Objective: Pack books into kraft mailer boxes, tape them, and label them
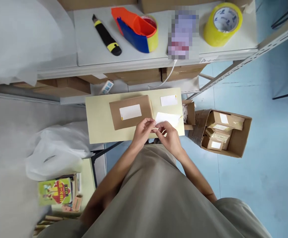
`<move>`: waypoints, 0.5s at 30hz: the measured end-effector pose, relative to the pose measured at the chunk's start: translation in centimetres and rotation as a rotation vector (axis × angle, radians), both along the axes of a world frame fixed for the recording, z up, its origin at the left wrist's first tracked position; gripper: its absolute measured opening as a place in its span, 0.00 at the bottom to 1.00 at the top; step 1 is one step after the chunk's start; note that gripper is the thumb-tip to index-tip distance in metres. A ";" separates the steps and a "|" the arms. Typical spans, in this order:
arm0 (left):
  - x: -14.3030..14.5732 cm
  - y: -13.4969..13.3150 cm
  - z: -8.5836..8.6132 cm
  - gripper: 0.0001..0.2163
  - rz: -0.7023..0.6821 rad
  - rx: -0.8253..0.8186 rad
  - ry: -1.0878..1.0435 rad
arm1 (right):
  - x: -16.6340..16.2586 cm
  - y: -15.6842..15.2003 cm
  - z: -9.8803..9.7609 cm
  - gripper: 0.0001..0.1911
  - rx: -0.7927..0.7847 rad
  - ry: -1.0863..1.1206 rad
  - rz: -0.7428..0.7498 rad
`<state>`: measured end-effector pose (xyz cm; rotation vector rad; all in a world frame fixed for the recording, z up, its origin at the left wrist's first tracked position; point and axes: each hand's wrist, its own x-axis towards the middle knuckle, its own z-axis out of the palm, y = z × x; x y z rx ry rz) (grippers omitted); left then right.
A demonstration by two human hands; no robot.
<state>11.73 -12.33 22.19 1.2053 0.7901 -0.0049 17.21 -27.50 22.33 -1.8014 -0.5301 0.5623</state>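
Note:
Above the near edge of a small pale-yellow table, my left hand and my right hand meet with fingertips pinched together. Between them is the near left corner of a white label with a yellow mark at its right end; the fingers partly hide this corner. To the left of the label lies a closed brown cardboard box, bearing a white sticker on top. Another white label rests flat farther back on the tabletop.
A shelf at the back carries a utility knife, a tape dispenser, a blurred-out phone on a white cable and a yellow tape roll. On the right, an open carton holds several small boxes. White plastic bags lie left.

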 end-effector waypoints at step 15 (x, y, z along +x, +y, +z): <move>-11.9 12.9 -0.2 0.25 0.306 -0.123 -0.049 | -3.2 7.2 -0.3 0.22 -0.132 0.181 -0.253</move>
